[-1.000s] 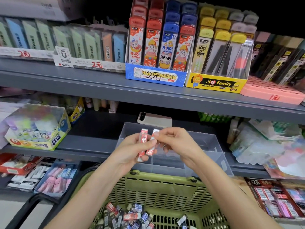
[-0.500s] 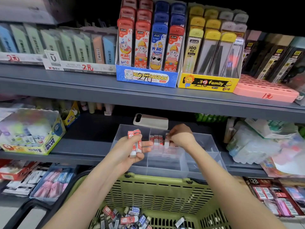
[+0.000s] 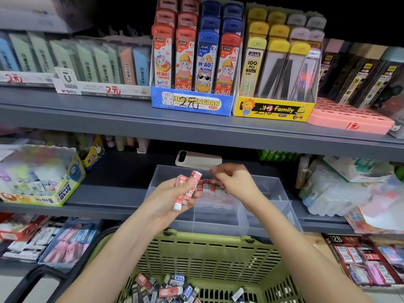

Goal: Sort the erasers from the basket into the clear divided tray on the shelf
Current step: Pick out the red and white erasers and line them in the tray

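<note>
In the middle of the frame the left hand (image 3: 170, 200) grips two erasers (image 3: 188, 190) in red sleeves, side by side and tilted, their white ends pointing down. They are held up in front of the left part of the tray (image 3: 282, 193). The right hand (image 3: 235, 183) hovers just right of them, over the tray, with its fingers curled toward the pair (it is motion-blurred, so I cannot tell whether it pinches anything). The tray, clear and divided, sits on the lower shelf (image 3: 109, 193) at centre frame. In a compartment near its middle, toward the back, a row (image 3: 211, 185) of red-sleeved erasers sits, partly hidden by the right hand. Behind the tray a phone (image 3: 197, 158) lies flat. At the bottom of the frame the green basket (image 3: 209, 254) sits just in front of the tray, with a heap (image 3: 168, 289) of mixed red, blue and dark erasers on its floor. A glue box (image 3: 43, 178) sits at the left on the same shelf.
</note>
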Demonstrator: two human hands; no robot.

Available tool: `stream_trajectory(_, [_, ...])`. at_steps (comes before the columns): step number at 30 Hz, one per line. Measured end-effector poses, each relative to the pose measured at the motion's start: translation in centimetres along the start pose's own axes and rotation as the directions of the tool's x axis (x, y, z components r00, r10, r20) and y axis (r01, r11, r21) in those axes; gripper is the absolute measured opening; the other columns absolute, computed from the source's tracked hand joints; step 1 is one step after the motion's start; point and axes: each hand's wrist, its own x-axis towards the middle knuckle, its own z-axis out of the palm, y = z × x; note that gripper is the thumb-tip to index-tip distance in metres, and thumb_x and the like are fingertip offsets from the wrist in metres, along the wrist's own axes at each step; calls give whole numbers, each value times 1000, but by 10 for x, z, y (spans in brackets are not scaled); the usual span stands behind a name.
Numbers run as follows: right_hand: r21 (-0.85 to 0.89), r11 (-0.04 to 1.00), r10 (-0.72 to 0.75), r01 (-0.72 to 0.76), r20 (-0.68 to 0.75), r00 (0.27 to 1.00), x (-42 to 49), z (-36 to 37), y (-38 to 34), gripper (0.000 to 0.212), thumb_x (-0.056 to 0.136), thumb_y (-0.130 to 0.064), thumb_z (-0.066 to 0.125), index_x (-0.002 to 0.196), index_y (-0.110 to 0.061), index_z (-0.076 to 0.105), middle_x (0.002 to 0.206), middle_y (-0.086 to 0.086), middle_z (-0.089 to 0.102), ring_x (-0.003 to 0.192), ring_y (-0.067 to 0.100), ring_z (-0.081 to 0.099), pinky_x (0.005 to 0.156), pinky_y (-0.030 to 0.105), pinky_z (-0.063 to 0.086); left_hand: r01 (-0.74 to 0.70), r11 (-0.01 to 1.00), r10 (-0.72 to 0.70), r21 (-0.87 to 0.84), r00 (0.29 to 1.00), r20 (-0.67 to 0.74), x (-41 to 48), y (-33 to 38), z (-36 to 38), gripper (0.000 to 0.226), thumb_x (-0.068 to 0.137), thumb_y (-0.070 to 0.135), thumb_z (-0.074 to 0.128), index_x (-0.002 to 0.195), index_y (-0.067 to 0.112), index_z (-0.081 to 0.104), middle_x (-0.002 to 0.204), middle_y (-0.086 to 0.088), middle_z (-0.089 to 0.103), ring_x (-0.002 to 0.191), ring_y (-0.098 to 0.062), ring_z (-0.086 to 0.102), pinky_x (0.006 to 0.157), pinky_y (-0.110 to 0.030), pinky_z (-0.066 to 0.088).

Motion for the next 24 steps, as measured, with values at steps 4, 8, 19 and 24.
stream_trajectory(4, [290,956,-138,47,303,943,-26,-4,-16,15,91,-23,59,97,-14,69,79,-5,67,64,-2,56,53,18,45,-2,998,0,58,999,33,0,1,8,28,69,21,69,89,1,66,74,-10,66,59,-11,62,52,-19,51])
stream_trajectory(8, [348,936,-134,47,230,964,-28,-13,-16,11,90,-17,61,85,-13,70,74,1,66,63,5,55,54,17,45,13,993,-20,120,998,52,-3,1,15,30,81,29,63,98,5,66,85,-8,73,74,-18,72,54,-22,53])
stream_trajectory(19, [-117,993,-14,5,-74,997,3,-35,28,13,74,-7,74,71,-17,65,82,6,72,85,23,67,89,35,50,81,997,-82,-14,993,-79,-1,3,7,28,100,15,41,101,-3,62,60,-8,54,51,-16,50,43,-22,42])
stream_trajectory(24, [-547,829,-263,117,-196,945,7,-29,35,17,68,-37,78,82,-28,76,87,-3,70,99,21,49,82,25,24,-50,958,75,281,994,-76,1,-1,0,25,98,17,47,100,16,72,75,4,67,74,-12,58,68,-25,47])
